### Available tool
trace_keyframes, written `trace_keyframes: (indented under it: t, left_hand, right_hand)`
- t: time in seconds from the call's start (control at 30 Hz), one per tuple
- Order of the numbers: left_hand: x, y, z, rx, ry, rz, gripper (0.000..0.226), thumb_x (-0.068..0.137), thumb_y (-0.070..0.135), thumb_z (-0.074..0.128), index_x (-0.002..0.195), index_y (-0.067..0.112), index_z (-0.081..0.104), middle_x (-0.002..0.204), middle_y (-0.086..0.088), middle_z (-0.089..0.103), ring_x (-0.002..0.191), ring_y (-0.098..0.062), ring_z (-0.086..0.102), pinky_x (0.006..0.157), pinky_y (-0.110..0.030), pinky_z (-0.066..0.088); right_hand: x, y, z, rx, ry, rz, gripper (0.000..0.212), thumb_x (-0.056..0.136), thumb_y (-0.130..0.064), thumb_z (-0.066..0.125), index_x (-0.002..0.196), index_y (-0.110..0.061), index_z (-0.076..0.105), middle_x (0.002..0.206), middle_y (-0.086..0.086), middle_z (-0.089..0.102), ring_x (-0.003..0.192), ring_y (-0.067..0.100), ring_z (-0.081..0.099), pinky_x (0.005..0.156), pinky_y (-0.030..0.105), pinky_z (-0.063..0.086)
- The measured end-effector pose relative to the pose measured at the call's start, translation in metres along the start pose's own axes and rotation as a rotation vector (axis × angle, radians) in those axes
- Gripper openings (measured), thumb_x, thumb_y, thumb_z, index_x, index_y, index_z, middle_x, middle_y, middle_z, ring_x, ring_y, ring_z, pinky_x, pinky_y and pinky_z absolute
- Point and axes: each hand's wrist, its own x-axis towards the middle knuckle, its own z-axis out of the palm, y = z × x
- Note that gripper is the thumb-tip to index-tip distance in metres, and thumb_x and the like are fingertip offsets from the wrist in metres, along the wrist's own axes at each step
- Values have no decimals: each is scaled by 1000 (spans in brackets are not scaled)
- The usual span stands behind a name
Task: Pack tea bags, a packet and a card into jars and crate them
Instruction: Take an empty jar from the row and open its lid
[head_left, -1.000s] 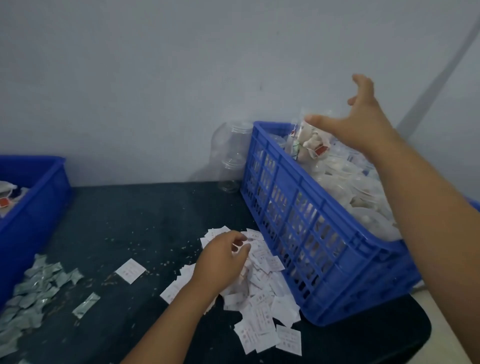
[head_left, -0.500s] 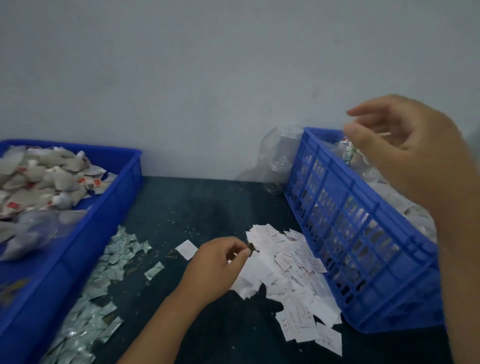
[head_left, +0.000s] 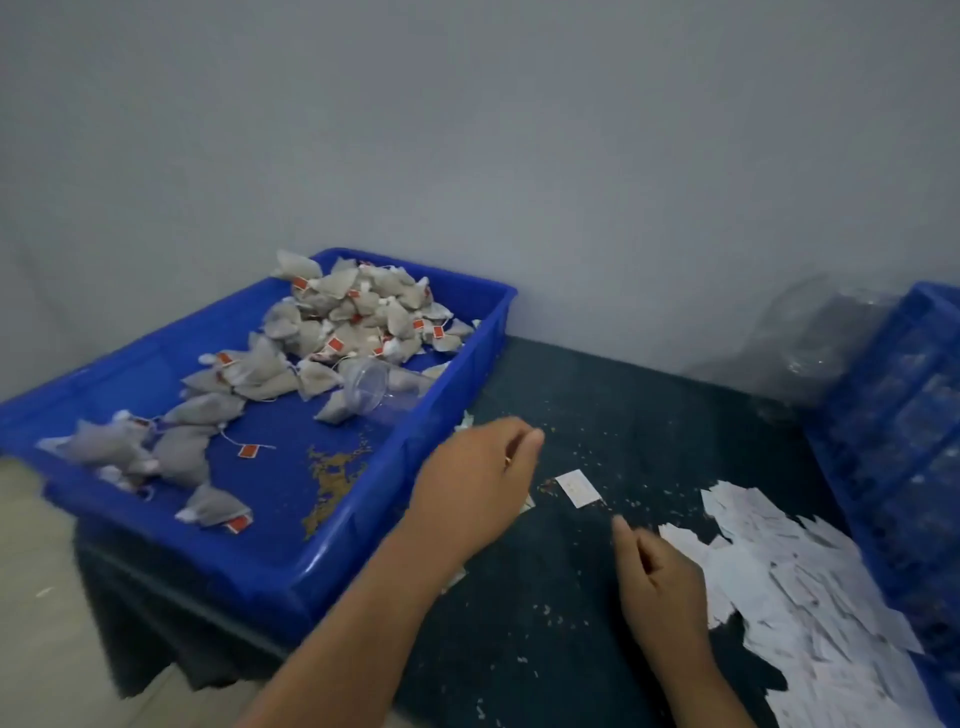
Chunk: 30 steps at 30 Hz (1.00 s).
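Blue tray (head_left: 322, 561) of tea bags (head_left: 343, 322) crowds the left hand (head_left: 470, 488), fingers curled shut, contents hidden. Right hand (head_left: 660, 587) is loosely open beside the cards (head_left: 789, 582) on the table (head_left: 550, 623).

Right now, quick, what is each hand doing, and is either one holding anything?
Left hand: fingers curled loosely over the table beside the blue tray; whether it holds anything cannot be told.
Right hand: fingers pinched near the pile of cards; nothing visible in it.

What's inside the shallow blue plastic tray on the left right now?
The shallow blue tray holds loose grey tea bags with red tags, a clear plastic jar on its side, and spilled tea crumbs. Anything beneath the heap is hidden.
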Motion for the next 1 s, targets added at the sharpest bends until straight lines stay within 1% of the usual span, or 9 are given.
trace_keyframes:
  t: [0.1, 0.2, 0.33, 0.5, 0.57, 0.63, 0.8, 0.9, 1.0]
  left_hand:
    - [42, -29, -52, 174, -22, -111, 28, 108, 39, 37, 121, 34, 62, 112, 6, 72, 91, -16, 65, 79, -40, 54]
    - [81, -65, -81, 538, -221, -299, 46, 103, 30, 53, 148, 28, 47, 144, -8, 56, 119, -29, 57, 92, -44, 50]
    - [105, -104, -77, 658, -352, -400, 89, 94, 38, 69, 164, 39, 15, 170, -14, 13, 154, -44, 16, 119, -56, 30]
    - [103, -134, -54, 479, -230, -394, 85, 91, 42, 72, 160, 40, 23, 170, -13, 8, 153, -44, 20, 119, -60, 32]
    - [101, -137, -51, 496, -169, -367, 79, 90, 46, 73, 155, 33, 31, 165, -14, 19, 152, -41, 20, 119, -59, 32]
    - [99, -136, -53, 513, -138, -367, 75, 86, 47, 75, 148, 27, 37, 154, -14, 37, 142, -41, 35, 112, -59, 40]
    - [91, -120, -69, 470, 119, -493, 104, 66, 80, 77, 145, 23, 42, 145, -19, 48, 133, -46, 47, 102, -57, 46]
    - [91, -93, -85, 410, 421, -241, 97, 68, 79, 76, 144, 25, 48, 142, -16, 50, 132, -41, 45, 110, -55, 38]
    - [86, -49, -89, 431, 462, 206, 90, 72, 77, 74, 144, 29, 51, 143, -7, 49, 133, -32, 44, 115, -47, 31]
  right_hand:
    - [0, 8, 1, -12, 24, -51, 58, 108, -41, 56, 66, -2, 45, 62, 12, 47, 54, 10, 38, 53, 26, 31]
    - [1, 11, 2, -7, 19, -45, 57, 108, -38, 56, 64, -3, 47, 63, 12, 50, 54, 10, 42, 52, 23, 33]
    - [2, 11, 4, -44, -12, -60, 55, 108, -37, 57, 64, -5, 49, 64, 13, 53, 53, 9, 43, 53, 26, 33]
    - [1, 10, 2, -35, -30, -60, 55, 109, -36, 57, 66, -3, 47, 63, 14, 51, 54, 9, 40, 53, 26, 30]
    - [0, 9, 2, -32, -32, -56, 55, 109, -36, 57, 66, -3, 46, 63, 14, 51, 54, 9, 39, 53, 27, 30]
    - [0, 9, 2, -34, -33, -48, 55, 109, -35, 57, 67, -2, 47, 64, 15, 51, 55, 9, 39, 55, 31, 32]
    - [2, 8, 0, 50, 0, -17, 56, 110, -35, 58, 67, -2, 46, 63, 14, 50, 54, 8, 40, 57, 34, 34]
    - [-1, 6, -2, 95, 2, -64, 60, 105, -56, 61, 64, -14, 48, 60, 7, 51, 55, 6, 42, 56, 25, 36]
    - [-2, 6, -5, 168, -64, -84, 33, 92, -58, 63, 75, -30, 63, 69, -2, 65, 63, 10, 61, 62, 19, 48]
